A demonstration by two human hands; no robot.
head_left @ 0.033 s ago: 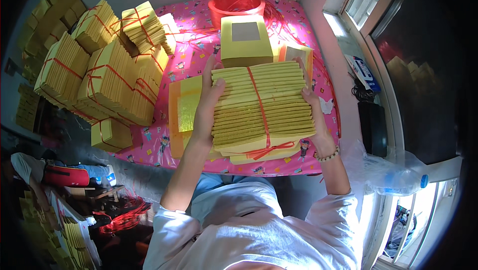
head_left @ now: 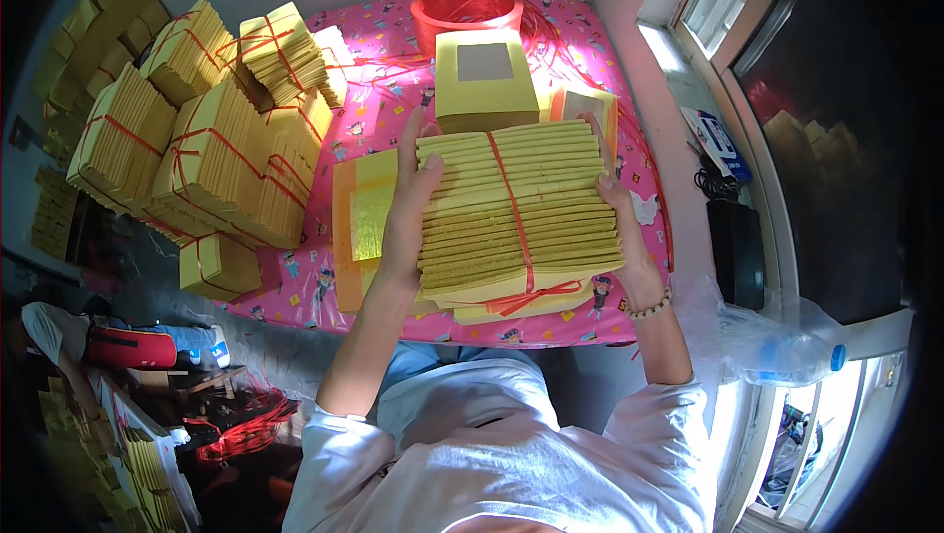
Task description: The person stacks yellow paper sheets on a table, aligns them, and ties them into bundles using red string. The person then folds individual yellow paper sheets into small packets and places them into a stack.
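Head view: both hands on a tied bundle of yellow paper

Over the table [head_left: 393, 61] with its pink patterned cloth, the left hand [head_left: 408, 204] and right hand [head_left: 619, 213] clamp a bundle of yellow sheets [head_left: 516, 208] from either side, fingers pressed on its edges. A red string [head_left: 511, 208] binds it. Behind it sit a yellow box [head_left: 484, 81] and a red basin [head_left: 467, 7]; tied stacks [head_left: 216, 149] pile at left.

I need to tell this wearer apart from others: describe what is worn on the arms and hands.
Both forearms are bare. Short white sleeves cover the upper arms. The left hand wears nothing. The right hand is bare too, but a bracelet of pale round beads circles its wrist. No gloves, no rings that I can make out.
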